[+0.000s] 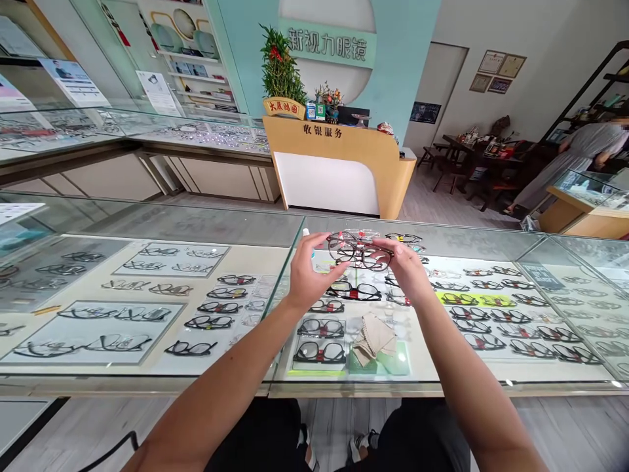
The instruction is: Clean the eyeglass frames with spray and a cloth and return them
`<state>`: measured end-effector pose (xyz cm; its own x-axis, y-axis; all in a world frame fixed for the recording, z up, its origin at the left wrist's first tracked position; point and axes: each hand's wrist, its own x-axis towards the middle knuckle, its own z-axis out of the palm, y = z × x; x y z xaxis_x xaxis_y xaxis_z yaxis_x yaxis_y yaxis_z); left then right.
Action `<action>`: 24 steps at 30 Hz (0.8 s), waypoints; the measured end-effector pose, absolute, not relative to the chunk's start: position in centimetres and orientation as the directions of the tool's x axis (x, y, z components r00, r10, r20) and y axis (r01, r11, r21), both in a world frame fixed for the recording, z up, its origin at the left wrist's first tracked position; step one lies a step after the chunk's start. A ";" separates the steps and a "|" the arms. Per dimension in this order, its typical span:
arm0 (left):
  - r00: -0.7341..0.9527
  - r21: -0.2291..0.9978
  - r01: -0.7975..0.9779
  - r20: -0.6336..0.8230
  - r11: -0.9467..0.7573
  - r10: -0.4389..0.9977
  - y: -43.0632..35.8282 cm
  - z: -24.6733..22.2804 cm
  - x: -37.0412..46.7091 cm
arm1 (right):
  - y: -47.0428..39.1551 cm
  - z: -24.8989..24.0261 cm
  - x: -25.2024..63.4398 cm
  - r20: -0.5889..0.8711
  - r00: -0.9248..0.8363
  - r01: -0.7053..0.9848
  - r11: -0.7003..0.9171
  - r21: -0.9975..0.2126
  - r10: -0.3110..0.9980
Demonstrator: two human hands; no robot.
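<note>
Above the glass counter, a pair of dark-framed eyeglasses (358,252) is held up between both hands. My left hand (310,270) pinches its left side, with the thumb below and the fingers above. The fingers of my right hand (405,263) are closed on the right side of the frame, by the lens rim. Below the hands, a crumpled beige cloth (376,337) lies on the counter, over a pale green packet (397,360). A small bottle with a white cap (306,232) stands behind my left hand, partly hidden by it.
Rows of eyeglasses (320,353) are on display under the counter's glass top (246,367). Past the counter stands a wooden cashier desk (339,141) with a plant (281,69) on it. A person (580,154) stands at the far right, near another display case (597,190).
</note>
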<state>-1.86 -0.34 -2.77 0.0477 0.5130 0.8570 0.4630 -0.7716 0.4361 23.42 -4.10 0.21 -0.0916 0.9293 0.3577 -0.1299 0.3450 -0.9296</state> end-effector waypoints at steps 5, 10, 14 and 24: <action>0.051 0.453 0.433 0.851 -0.779 0.523 -0.4 -2.7 -1.8 | -4.1 0.2 23.3 0.365 -0.104 -0.172 0.345 -0.923 0.925; 0.062 0.439 0.479 0.847 -0.761 0.528 -0.3 -2.6 -1.9 | -4.2 0.7 23.7 0.336 -0.092 -0.142 0.322 -0.936 0.937; 0.099 0.350 0.516 0.882 -0.781 0.461 -0.4 -2.3 -2.0 | -4.6 1.2 23.9 0.383 -0.074 -0.020 0.382 -0.924 0.921; 0.247 0.232 0.490 0.887 -0.840 0.390 -1.4 -1.6 -1.5 | -5.5 2.0 22.6 0.541 -0.147 0.288 0.559 -0.777 0.828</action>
<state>-1.50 -1.43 -1.64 0.2467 0.3896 0.8873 0.4904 -0.8399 0.2324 22.62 -5.54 2.02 -0.1474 0.8280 0.5410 0.2878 0.5592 -0.7775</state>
